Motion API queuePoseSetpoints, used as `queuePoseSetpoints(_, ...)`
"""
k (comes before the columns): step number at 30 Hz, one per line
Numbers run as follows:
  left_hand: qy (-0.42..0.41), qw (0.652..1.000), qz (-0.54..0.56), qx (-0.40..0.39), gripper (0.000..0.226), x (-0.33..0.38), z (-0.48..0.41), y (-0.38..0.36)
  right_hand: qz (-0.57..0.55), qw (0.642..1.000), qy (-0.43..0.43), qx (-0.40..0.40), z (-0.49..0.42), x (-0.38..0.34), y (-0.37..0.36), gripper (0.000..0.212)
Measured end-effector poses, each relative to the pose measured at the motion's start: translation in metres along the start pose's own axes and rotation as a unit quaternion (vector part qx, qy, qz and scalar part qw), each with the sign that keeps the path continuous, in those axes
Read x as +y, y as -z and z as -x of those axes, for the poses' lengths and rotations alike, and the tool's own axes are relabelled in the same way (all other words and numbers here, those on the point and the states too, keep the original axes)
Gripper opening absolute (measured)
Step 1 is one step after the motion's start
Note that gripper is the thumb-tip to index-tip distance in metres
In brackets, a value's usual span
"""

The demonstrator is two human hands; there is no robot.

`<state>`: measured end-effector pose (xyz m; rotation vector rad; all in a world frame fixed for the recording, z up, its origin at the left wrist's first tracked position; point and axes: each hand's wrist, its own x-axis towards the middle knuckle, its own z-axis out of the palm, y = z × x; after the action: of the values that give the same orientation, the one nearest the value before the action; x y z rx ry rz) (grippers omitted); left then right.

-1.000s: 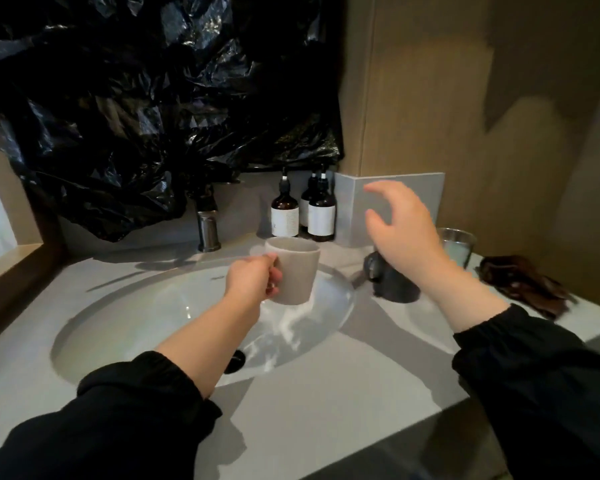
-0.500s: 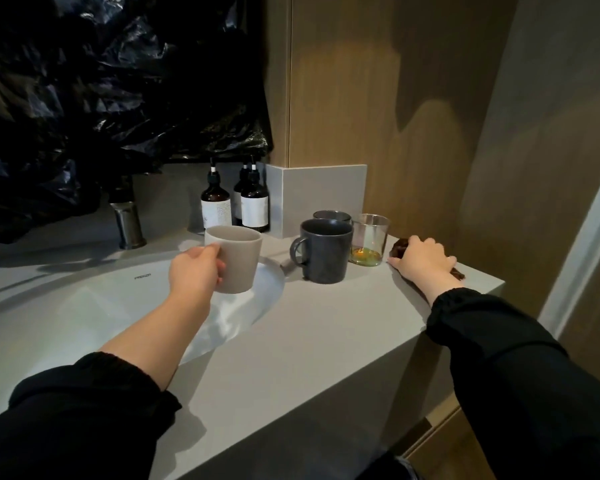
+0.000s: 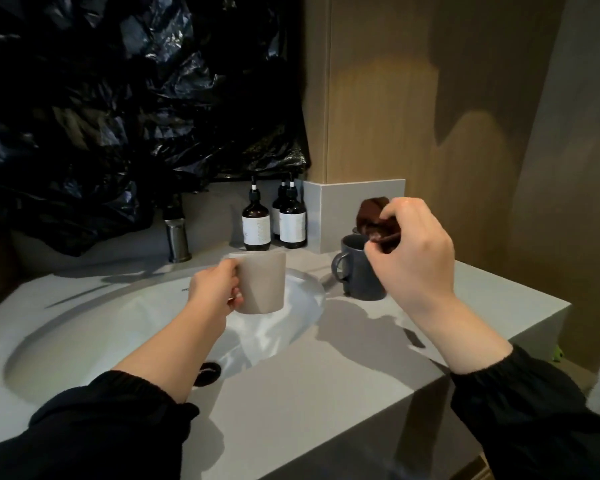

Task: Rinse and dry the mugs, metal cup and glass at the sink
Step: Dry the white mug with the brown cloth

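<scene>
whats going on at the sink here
A person is partway through washing up cups. Their left hand grips a beige mug by its handle, upright over the right side of the sink. Their right hand pinches a bunched brown cloth in the air above a dark grey mug, which stands on the counter. The cloth is not yet touching either mug.

The handle of the beige mug [image 3: 264, 282] is covered by the left hand [image 3: 215, 292]; the right hand [image 3: 416, 258] and brown cloth [image 3: 373, 216] hide the dark mug [image 3: 352, 271]'s far right side.
</scene>
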<state>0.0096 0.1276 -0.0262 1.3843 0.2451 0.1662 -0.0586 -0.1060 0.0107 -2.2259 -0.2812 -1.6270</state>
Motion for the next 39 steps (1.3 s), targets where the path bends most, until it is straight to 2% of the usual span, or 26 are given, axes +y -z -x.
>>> queuePoseSetpoints(2, 0.015, 1.0, 0.012, -0.008, 0.032, 0.006, -0.001, 0.012, -0.064, 0.996, 0.05, -0.035, -0.005, -0.031, -0.014, 0.034)
queuePoseSetpoints(4, 0.031, 0.999, 0.024, -0.009, 0.037, 0.011, 0.0, 0.027, -0.13, 0.984, 0.052, -0.115, -0.007, -0.054, -0.034, 0.044)
queuePoseSetpoints(7, 0.055, 0.997, 0.05, -0.018, 0.037, 0.013, 0.001, 0.054, -0.199, 0.948, 0.069, -0.237, -0.002, -0.075, -0.071, 0.059)
queuePoseSetpoints(9, 0.068, 0.995, 0.061, -0.028, 0.036, 0.013, 0.001, 0.071, -0.216, 0.929, 0.121, -0.277, 0.003, -0.085, -0.095, 0.059)
queuePoseSetpoints(12, 0.076, 0.995, 0.057, -0.04, 0.036, 0.013, 0.001, 0.091, -0.203, 0.901, 0.266, -0.276, 0.014, -0.102, -0.125, 0.051)
queuePoseSetpoints(14, 0.077, 0.994, 0.068, -0.045, 0.036, 0.013, -0.001, 0.103, -0.167, 0.888, 0.353, -0.243, 0.02, -0.107, -0.139, 0.056)
queuePoseSetpoints(16, 0.075, 0.994, 0.057, -0.05, 0.035, 0.013, -0.003, 0.113, -0.151, 0.877, 0.4, -0.22, 0.024, -0.108, -0.151, 0.063)
queuePoseSetpoints(18, 0.075, 0.995, 0.038, -0.048, 0.036, 0.013, -0.008, 0.118, -0.157, 0.85, 0.459, -0.204, 0.029, -0.108, -0.161, 0.05)
queuePoseSetpoints(20, 0.075, 0.996, 0.02, -0.045, 0.036, 0.013, -0.013, 0.122, -0.145, 0.82, 0.517, -0.2, 0.031, -0.109, -0.169, 0.027)
queuePoseSetpoints(21, 0.07, 0.996, 0.008, -0.052, 0.035, 0.012, -0.016, 0.123, -0.141, 0.82, 0.519, -0.194, 0.03, -0.109, -0.172, 0.026)
queuePoseSetpoints(23, 0.056, 0.995, -0.022, -0.077, 0.034, 0.01, -0.021, 0.126, -0.14, 0.843, 0.488, -0.179, 0.024, -0.108, -0.179, 0.037)
queuePoseSetpoints(25, 0.045, 0.994, -0.044, -0.093, 0.033, 0.007, -0.025, 0.125, -0.134, 0.859, 0.463, -0.174, 0.02, -0.107, -0.185, 0.035)
queuePoseSetpoints(29, 0.05, 0.994, -0.056, -0.08, 0.034, 0.002, -0.033, 0.119, -0.122, 0.834, 0.5, -0.198, 0.026, -0.107, -0.189, 0.033)
queuePoseSetpoints(31, 0.052, 0.994, -0.056, -0.077, 0.034, 0.002, -0.036, 0.116, -0.116, 0.84, 0.492, -0.197, 0.024, -0.108, -0.191, 0.033)
queuePoseSetpoints(34, 0.049, 0.995, -0.067, -0.056, 0.038, 0.006, -0.039, 0.109, -0.12, 0.858, 0.464, -0.184, 0.019, -0.107, -0.196, 0.045)
queuePoseSetpoints(39, 0.036, 0.989, -0.139, -0.018, 0.043, 0.01, -0.042, 0.098, -0.143, 0.85, 0.45, -0.233, 0.018, -0.1, -0.205, 0.035)
